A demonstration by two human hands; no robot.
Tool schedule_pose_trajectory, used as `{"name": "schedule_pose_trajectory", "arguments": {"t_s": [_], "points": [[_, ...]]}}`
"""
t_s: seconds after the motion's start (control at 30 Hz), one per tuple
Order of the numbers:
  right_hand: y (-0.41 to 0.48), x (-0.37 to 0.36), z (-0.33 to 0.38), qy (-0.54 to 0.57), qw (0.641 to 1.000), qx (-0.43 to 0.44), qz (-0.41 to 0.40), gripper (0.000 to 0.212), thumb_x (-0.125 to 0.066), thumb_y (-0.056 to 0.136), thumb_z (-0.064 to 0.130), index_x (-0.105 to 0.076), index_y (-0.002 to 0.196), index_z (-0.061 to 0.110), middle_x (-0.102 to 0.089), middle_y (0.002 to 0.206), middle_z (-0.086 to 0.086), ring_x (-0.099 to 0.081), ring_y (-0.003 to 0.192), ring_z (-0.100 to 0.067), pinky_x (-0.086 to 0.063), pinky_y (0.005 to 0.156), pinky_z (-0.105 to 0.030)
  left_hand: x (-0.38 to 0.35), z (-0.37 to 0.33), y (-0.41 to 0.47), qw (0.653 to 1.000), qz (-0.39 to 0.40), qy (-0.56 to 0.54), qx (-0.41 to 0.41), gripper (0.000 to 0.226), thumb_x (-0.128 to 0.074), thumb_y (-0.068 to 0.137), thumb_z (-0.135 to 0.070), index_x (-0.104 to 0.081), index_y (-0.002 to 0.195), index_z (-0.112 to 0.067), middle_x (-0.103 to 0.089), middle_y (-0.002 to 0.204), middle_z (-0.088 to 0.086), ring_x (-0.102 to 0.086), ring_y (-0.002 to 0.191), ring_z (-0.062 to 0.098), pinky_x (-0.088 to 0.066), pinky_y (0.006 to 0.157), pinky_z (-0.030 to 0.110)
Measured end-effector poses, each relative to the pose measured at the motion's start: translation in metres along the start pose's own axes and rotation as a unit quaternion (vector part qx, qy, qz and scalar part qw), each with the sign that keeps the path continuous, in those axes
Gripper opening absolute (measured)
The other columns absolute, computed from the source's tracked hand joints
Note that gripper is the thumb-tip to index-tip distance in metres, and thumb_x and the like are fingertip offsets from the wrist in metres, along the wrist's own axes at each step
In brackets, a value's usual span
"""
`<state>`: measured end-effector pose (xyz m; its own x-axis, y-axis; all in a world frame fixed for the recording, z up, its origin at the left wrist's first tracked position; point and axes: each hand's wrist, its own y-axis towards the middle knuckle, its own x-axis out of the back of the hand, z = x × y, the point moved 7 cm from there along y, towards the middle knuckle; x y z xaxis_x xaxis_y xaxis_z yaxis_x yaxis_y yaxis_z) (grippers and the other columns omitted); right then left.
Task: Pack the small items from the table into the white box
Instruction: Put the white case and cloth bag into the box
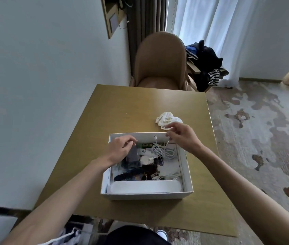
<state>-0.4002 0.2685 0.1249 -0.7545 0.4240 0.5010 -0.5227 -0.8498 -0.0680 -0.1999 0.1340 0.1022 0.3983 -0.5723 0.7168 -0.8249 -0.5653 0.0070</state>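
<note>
Table (131, 106): white box (147, 195), socks (166, 119)

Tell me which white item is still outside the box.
The crumpled white cloth on the table, just beyond the white box. The white cable already lies inside.

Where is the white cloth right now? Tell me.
In the head view, the white cloth lies on the table, outside the white box, just beyond its far right corner, behind the right hand.

A tan chair (159, 61) faces an olive-brown table (131, 106); behind the chair, daylit white curtains (219, 23); right, mottled worn floor (257, 124)
</note>
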Motion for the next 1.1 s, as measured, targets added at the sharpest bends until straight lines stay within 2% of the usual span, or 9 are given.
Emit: {"name": "schedule_pose_trajectory", "arguments": {"t_s": [0.1, 0.2, 0.33, 0.5, 0.63, 0.73, 0.83, 0.93, 1.1], "points": [[0.034, 0.019, -0.009, 0.031, 0.995, -0.031, -0.085, 0.020, -0.063, 0.087, 0.013, -0.067, 0.106, 0.018, -0.072, 0.086, -0.006, -0.070, 0.080, -0.023, -0.057, 0.073, -0.034, 0.001, 0.001, 0.039, 1.000, -0.006, 0.002, -0.014, 0.019, -0.051, 0.093, -0.012, -0.067, 0.101, -0.018, -0.069, 0.091, -0.005, -0.061, 0.072, 0.001, -0.053, 0.060, 0.023], [0.073, 0.022, -0.028, -0.005, 0.992, -0.074, -0.106, 0.023, -0.061, 0.088, 0.016, -0.066, 0.110, 0.018, -0.070, 0.097, -0.005, -0.067, 0.089, -0.022, -0.056, 0.077, -0.036, -0.007, 0.007, 0.076, 0.999, 0.020, 0.021, -0.028, 0.019, -0.050, 0.094, -0.014, -0.065, 0.104, -0.018, -0.067, 0.094, -0.006, -0.064, 0.083, 0.010, -0.056, 0.068, 0.029], [0.130, 0.002, -0.058, -0.175, 0.979, -0.107, -0.009, 0.037, -0.060, 0.087, 0.018, -0.061, 0.124, 0.015, -0.063, 0.123, -0.009, -0.059, 0.110, -0.026, -0.049, 0.093, -0.039, -0.025, 0.029, 0.110, 0.994, 0.088, 0.066, -0.025, 0.022, -0.048, 0.095, -0.024, -0.063, 0.111, -0.021, -0.068, 0.107, -0.003, -0.061, 0.086, 0.008, -0.055, 0.075, 0.027], [0.177, -0.028, -0.092, -0.397, 0.904, -0.113, 0.107, 0.052, -0.062, 0.086, 0.023, -0.050, 0.137, 0.021, -0.049, 0.139, -0.011, -0.046, 0.123, -0.032, -0.046, 0.091, -0.043, -0.038, 0.053, 0.142, 0.990, 0.129, 0.055, -0.002, 0.023, -0.046, 0.097, -0.026, -0.063, 0.111, -0.021, -0.067, 0.107, -0.004, -0.058, 0.090, 0.008, -0.043, 0.068, 0.015], [0.192, -0.042, -0.114, -0.446, 0.876, -0.118, 0.139, 0.064, -0.076, 0.075, 0.045, -0.055, 0.130, 0.020, -0.050, 0.129, -0.011, -0.051, 0.114, -0.031, -0.047, 0.089, -0.041, -0.046, 0.066, 0.168, 0.986, 0.156, 0.052, 0.011, 0.021, -0.048, 0.096, -0.024, -0.063, 0.110, -0.019, -0.067, 0.104, -0.001, -0.060, 0.088, 0.010, -0.044, 0.066, 0.015], [0.199, -0.040, -0.116, -0.455, 0.879, -0.073, 0.125, 0.040, -0.066, 0.085, 0.036, -0.060, 0.121, 0.019, -0.061, 0.120, -0.007, -0.056, 0.105, -0.029, -0.039, 0.075, -0.034, -0.054, 0.066, 0.183, 0.984, 0.169, 0.050, 0.019, 0.021, -0.047, 0.097, -0.025, -0.062, 0.109, -0.021, -0.067, 0.102, -0.001, -0.062, 0.082, 0.010, -0.053, 0.070, 0.022], [0.199, -0.020, -0.113, -0.372, 0.925, -0.070, 0.041, 0.025, -0.046, 0.092, 0.018, -0.064, 0.109, 0.015, -0.067, 0.107, -0.006, -0.057, 0.099, -0.029, -0.038, 0.071, -0.035, -0.066, 0.059, 0.199, 0.982, 0.177, 0.064, 0.021, 0.022, -0.045, 0.097, -0.026, -0.062, 0.110, -0.023, -0.067, 0.106, 0.000, -0.063, 0.089, 0.016, -0.056, 0.080, 0.036], [0.187, 0.018, -0.112, -0.167, 0.974, -0.118, -0.093, 0.017, -0.049, 0.090, 0.020, -0.062, 0.089, 0.009, -0.063, 0.081, -0.004, -0.055, 0.076, -0.023, -0.041, 0.062, -0.035, -0.083, 0.047, 0.219, 0.982, 0.168, 0.083, 0.012, 0.025, -0.045, 0.094, -0.027, -0.057, 0.115, -0.023, -0.065, 0.115, 0.001, -0.062, 0.100, 0.024, -0.052, 0.086, 0.042], [0.146, 0.062, -0.117, 0.054, 0.954, -0.171, -0.238, 0.025, -0.048, 0.095, 0.031, -0.058, 0.087, 0.009, -0.052, 0.073, 0.004, -0.043, 0.063, -0.008, -0.036, 0.058, -0.025, -0.140, 0.014, 0.237, 0.963, 0.220, 0.146, -0.060, 0.053, -0.055, 0.086, -0.049, -0.040, 0.133, -0.028, -0.045, 0.132, -0.003, -0.048, 0.118, 0.022, -0.045, 0.085, 0.040]]}}
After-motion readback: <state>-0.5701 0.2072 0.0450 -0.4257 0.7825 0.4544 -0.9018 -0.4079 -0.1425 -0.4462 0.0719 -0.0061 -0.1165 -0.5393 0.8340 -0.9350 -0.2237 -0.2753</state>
